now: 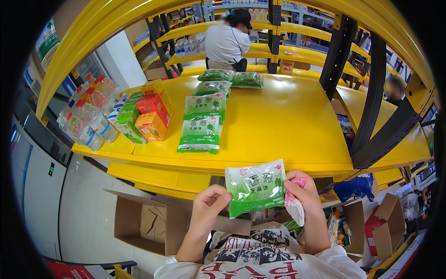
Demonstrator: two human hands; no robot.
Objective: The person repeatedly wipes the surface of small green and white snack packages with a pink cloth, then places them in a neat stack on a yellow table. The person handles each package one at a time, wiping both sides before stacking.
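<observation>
I hold a green and white snack packet in front of my chest, just below the front edge of the yellow shelf. My left hand pinches its lower left corner. My right hand grips its right edge together with a pink and white packet that hangs below my fingers. On the shelf lies a row of matching green packets, running from the front toward the back, with darker green bags at the far end.
Small juice cartons in green, orange and red stand left of the row, with plastic bottles beyond them. An open cardboard box lies on the floor at left, more boxes at right. A person stands behind the shelf.
</observation>
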